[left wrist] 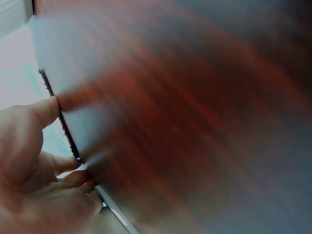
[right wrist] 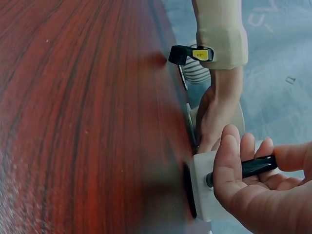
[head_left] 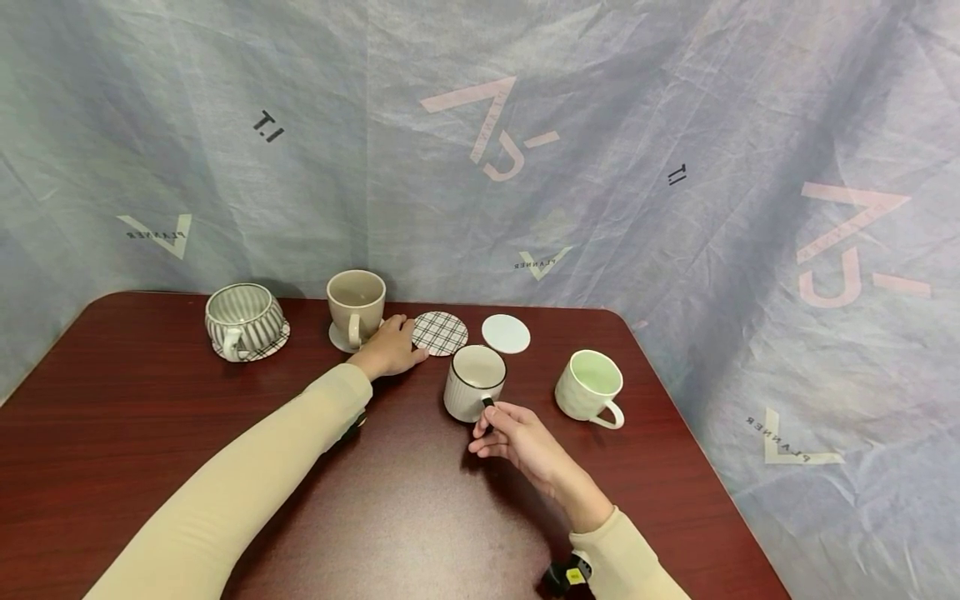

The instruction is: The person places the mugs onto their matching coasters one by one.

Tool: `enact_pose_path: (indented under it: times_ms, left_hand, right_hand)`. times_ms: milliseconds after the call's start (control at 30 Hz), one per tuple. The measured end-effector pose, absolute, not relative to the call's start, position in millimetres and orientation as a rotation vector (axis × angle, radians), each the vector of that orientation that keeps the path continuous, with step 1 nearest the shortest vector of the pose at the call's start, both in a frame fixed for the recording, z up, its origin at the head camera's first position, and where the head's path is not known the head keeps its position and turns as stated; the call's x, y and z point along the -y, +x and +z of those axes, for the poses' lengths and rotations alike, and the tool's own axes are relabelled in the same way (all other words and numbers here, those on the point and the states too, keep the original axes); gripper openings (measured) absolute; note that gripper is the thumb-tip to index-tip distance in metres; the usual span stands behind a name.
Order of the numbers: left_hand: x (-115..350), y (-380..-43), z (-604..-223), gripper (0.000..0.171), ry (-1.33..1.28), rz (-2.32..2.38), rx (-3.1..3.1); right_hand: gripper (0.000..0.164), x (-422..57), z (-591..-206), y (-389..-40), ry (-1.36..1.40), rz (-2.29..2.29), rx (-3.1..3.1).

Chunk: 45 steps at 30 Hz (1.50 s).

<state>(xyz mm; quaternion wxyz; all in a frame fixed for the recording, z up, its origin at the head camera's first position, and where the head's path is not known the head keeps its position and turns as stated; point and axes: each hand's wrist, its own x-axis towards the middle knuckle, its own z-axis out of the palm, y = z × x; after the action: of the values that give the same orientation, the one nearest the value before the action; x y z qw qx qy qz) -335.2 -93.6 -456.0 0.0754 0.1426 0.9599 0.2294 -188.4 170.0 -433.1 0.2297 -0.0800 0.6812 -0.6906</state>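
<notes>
Being held by black handle [right wrist: 260,166], likely for control: white ribbed ceramic mug [head_left: 461,393], right hand [head_left: 528,446], fingers clamped; round white-and-black-checked coaster [head_left: 442,335] seemingly steadied, left hand [head_left: 392,346], fingers apart.

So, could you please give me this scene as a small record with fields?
Left hand: at the edge of an uncovered plaid coaster
Right hand: pinches the black handle of the ribbed mug
On coasters: striped cup, beige mug
Directly on table: green-lined mug
Coasters without cups: plaid coaster, white coaster
Backdrop: grey printed cloth
</notes>
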Motion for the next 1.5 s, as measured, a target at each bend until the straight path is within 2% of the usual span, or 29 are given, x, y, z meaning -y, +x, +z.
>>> enact_pose_path:
  times_ms: [1167, 1500]
  left_hand:
    - [95, -335, -456, 0.073, 0.436, 0.695, -2.882]
    - [96, -351, -473, 0.079, 0.423, 0.698, -2.864]
  right_hand:
    - [0.027, -166, -416, -191, -0.222, -1.950, -1.901]
    - [0.024, -163, -411, -195, -0.198, -1.981, -1.897]
